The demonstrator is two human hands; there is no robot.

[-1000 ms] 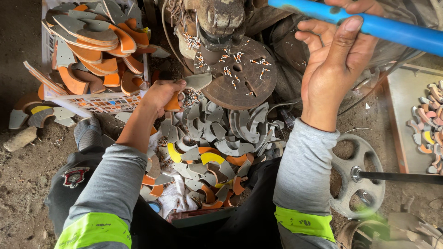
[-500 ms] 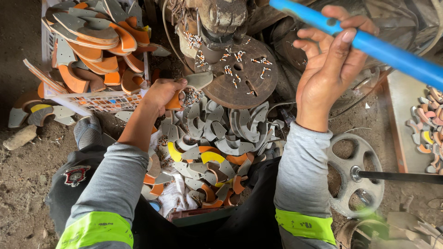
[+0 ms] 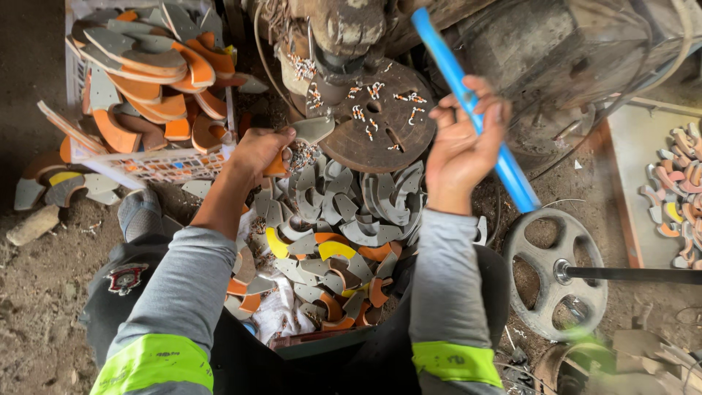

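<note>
My left hand (image 3: pixel 257 150) grips a grey-and-orange curved piece (image 3: pixel 307 133) and holds it against the edge of a rusty round machine plate (image 3: pixel 380 121) studded with small pins. My right hand (image 3: pixel 462 146) is closed around a long blue lever (image 3: pixel 475 110) that slants down from the upper middle toward the right. A heap of grey, orange and yellow curved cut pieces (image 3: pixel 329 241) lies in a container between my knees, just below both hands.
A white plastic crate (image 3: pixel 157 164) at the upper left is stacked with grey-and-orange sole-shaped pieces. A metal handwheel (image 3: pixel 556 274) on a shaft sits at the lower right. A tray (image 3: pixel 629 132) with more pieces is at the far right. Dirt floor lies at the left.
My right hand, open-fingered against the blue lever before, has closed on it and swung it down and to the left. My left hand has stayed at the plate.
</note>
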